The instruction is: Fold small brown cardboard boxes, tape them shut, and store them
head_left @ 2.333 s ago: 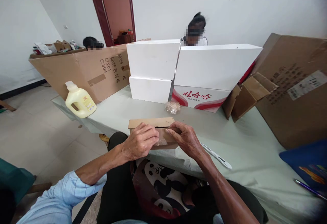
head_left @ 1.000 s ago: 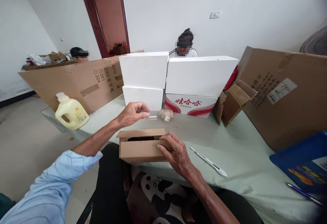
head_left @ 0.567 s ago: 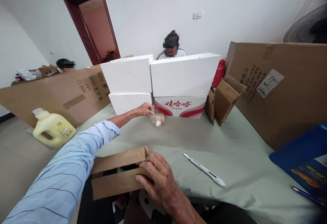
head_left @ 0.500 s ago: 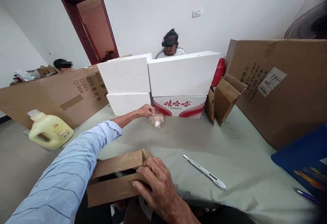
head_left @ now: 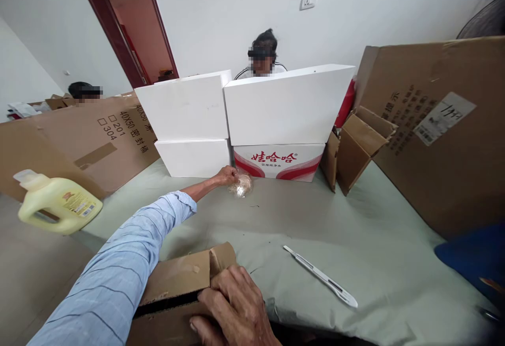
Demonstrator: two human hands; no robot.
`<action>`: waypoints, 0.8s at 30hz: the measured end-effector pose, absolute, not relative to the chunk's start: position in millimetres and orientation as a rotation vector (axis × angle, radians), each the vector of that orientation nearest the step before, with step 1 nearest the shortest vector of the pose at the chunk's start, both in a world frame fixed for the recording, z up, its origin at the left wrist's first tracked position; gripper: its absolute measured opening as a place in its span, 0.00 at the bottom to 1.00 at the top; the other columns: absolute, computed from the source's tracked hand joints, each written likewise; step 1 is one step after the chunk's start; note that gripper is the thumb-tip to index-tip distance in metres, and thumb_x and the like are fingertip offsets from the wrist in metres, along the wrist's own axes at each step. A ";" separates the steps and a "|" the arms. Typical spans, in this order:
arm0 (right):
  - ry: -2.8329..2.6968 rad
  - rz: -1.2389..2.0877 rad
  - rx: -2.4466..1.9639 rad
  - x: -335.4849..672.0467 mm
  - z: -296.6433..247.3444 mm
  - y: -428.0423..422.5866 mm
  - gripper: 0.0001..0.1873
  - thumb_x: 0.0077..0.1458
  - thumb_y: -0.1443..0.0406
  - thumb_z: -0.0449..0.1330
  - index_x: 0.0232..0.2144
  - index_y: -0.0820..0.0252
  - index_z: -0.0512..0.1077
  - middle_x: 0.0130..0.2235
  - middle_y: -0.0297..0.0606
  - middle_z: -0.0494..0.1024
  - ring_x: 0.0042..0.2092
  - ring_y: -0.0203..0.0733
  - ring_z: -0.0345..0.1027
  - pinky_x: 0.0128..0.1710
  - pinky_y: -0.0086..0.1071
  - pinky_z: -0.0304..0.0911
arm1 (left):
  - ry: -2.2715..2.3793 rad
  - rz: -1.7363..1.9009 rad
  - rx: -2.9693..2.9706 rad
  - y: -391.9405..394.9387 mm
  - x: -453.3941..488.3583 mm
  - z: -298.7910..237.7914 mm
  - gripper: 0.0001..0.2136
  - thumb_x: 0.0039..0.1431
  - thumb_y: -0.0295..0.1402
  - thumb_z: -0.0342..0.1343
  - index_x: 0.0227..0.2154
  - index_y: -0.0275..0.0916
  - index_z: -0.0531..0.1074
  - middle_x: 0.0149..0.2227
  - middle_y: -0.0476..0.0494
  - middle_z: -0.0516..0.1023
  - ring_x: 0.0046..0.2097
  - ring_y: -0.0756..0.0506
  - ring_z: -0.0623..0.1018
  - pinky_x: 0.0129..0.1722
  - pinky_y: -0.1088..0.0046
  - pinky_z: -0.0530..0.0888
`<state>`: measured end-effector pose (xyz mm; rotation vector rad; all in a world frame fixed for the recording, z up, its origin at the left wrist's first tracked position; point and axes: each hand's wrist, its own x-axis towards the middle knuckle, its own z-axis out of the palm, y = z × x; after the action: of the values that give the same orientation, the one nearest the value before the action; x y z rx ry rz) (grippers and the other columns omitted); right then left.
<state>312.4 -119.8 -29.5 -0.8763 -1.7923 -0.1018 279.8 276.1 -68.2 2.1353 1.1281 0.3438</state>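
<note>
My left hand (head_left: pixel 226 175), arm stretched far across the table, is closed on the edge of a small clear plastic bag (head_left: pixel 241 185) with something pale and tan inside. That bag rests on the cloth in front of the white boxes. Close to me, my right hand (head_left: pixel 239 304) grips the near end of a small brown cardboard box (head_left: pixel 179 276), its fingers over the flap. A dark gap shows between the box's top flaps; what lies inside is hidden. A white scalpel-shaped knife (head_left: pixel 320 276) lies on the table to the right of my right hand.
White cartons (head_left: pixel 288 107) are stacked at the back, before a seated person (head_left: pixel 262 59). Large cardboard sheets stand left (head_left: pixel 87 130) and right (head_left: pixel 426 141). A yellow jug (head_left: pixel 61 204) is at left; an open small carton (head_left: pixel 359 146) stands at back right.
The view has shifted slightly. My left hand stays at the plastic bag, which has barely moved. The cardboard box and my right hand sit lower in the view.
</note>
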 end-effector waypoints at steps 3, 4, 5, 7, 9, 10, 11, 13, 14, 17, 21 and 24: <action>-1.807 -0.089 -0.862 313.6 -30.7 -118.5 0.11 0.75 0.60 0.57 0.38 0.58 0.71 0.33 0.34 0.73 0.34 0.38 0.65 0.35 0.34 0.59 | 1.181 0.354 2.152 274.8 280.1 -71.3 0.18 0.72 0.41 0.63 0.58 0.36 0.76 0.57 0.38 0.80 0.53 0.39 0.82 0.52 0.55 0.83; -1.809 -0.085 -0.864 313.9 -31.0 -118.2 0.10 0.75 0.61 0.57 0.38 0.58 0.71 0.33 0.34 0.73 0.34 0.38 0.65 0.35 0.34 0.59 | 1.200 0.363 2.157 274.0 280.0 -71.6 0.17 0.73 0.41 0.63 0.57 0.36 0.76 0.56 0.38 0.80 0.53 0.39 0.82 0.52 0.56 0.83; -1.809 -0.084 -0.866 314.0 -31.3 -118.0 0.09 0.74 0.61 0.58 0.38 0.58 0.71 0.33 0.34 0.73 0.34 0.39 0.65 0.35 0.34 0.59 | 1.219 0.376 2.161 272.9 279.9 -71.5 0.17 0.73 0.41 0.63 0.56 0.36 0.76 0.56 0.39 0.80 0.52 0.40 0.82 0.51 0.56 0.83; -1.809 -0.075 -0.872 314.1 -32.0 -118.1 0.07 0.72 0.62 0.60 0.38 0.57 0.71 0.33 0.34 0.73 0.34 0.39 0.65 0.35 0.34 0.59 | 1.259 0.418 2.170 270.1 279.7 -70.7 0.15 0.71 0.41 0.64 0.53 0.35 0.77 0.52 0.40 0.81 0.49 0.41 0.82 0.49 0.58 0.83; -1.815 -0.067 -0.872 313.9 -32.7 -118.6 0.06 0.70 0.63 0.62 0.38 0.57 0.71 0.33 0.34 0.73 0.33 0.39 0.66 0.34 0.35 0.59 | 1.302 0.474 2.178 266.0 279.8 -68.8 0.18 0.62 0.39 0.72 0.48 0.35 0.77 0.47 0.41 0.82 0.46 0.40 0.82 0.45 0.63 0.80; -1.817 -0.066 -0.874 313.8 -33.1 -118.8 0.06 0.69 0.63 0.63 0.38 0.57 0.71 0.33 0.34 0.73 0.33 0.39 0.66 0.34 0.35 0.59 | 1.322 0.504 2.182 263.3 279.9 -67.5 0.20 0.55 0.37 0.76 0.47 0.36 0.76 0.44 0.41 0.82 0.46 0.39 0.82 0.43 0.65 0.78; -1.818 -0.066 -0.876 313.7 -33.3 -118.9 0.06 0.68 0.63 0.64 0.38 0.57 0.71 0.33 0.34 0.73 0.33 0.40 0.66 0.34 0.35 0.59 | 1.339 0.533 2.186 260.3 280.2 -66.1 0.23 0.49 0.35 0.78 0.45 0.37 0.75 0.42 0.41 0.81 0.46 0.38 0.81 0.41 0.67 0.75; -1.810 -0.066 -0.876 313.7 -33.3 -118.8 0.06 0.67 0.63 0.65 0.38 0.57 0.71 0.32 0.33 0.73 0.33 0.39 0.66 0.34 0.35 0.60 | 1.359 0.584 2.202 253.3 280.8 -63.2 0.27 0.44 0.32 0.78 0.45 0.41 0.72 0.43 0.42 0.81 0.47 0.36 0.80 0.39 0.68 0.71; -1.807 -0.065 -0.875 313.9 -33.1 -118.6 0.05 0.66 0.64 0.65 0.38 0.57 0.71 0.32 0.33 0.73 0.33 0.39 0.66 0.34 0.35 0.60 | 1.360 0.603 2.214 249.6 281.1 -61.8 0.27 0.45 0.32 0.77 0.46 0.42 0.71 0.44 0.42 0.81 0.48 0.36 0.80 0.40 0.68 0.70; -1.823 -0.053 -0.873 314.7 -31.9 -117.9 0.05 0.66 0.65 0.66 0.38 0.57 0.72 0.32 0.33 0.72 0.33 0.39 0.65 0.34 0.35 0.60 | 1.345 0.622 2.251 240.9 281.4 -58.7 0.26 0.47 0.30 0.74 0.47 0.44 0.69 0.48 0.43 0.80 0.50 0.37 0.79 0.42 0.68 0.68; -1.823 -0.047 -0.871 315.2 -31.2 -118.3 0.05 0.67 0.65 0.64 0.38 0.58 0.72 0.32 0.34 0.72 0.33 0.39 0.65 0.33 0.35 0.60 | 1.359 0.583 2.230 241.6 281.0 -57.9 0.29 0.48 0.31 0.76 0.52 0.41 0.71 0.45 0.44 0.80 0.49 0.37 0.80 0.42 0.67 0.71; -1.827 -0.039 -0.867 315.0 -31.2 -119.3 0.05 0.68 0.64 0.64 0.38 0.58 0.72 0.33 0.34 0.73 0.33 0.39 0.65 0.34 0.35 0.61 | 1.363 0.536 2.184 249.6 281.2 -59.4 0.26 0.58 0.36 0.74 0.56 0.37 0.72 0.46 0.43 0.81 0.48 0.40 0.81 0.45 0.64 0.78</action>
<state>315.0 -119.3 -31.2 -0.8670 -1.8267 -0.0394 281.2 249.6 -59.4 2.1843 1.3628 0.5359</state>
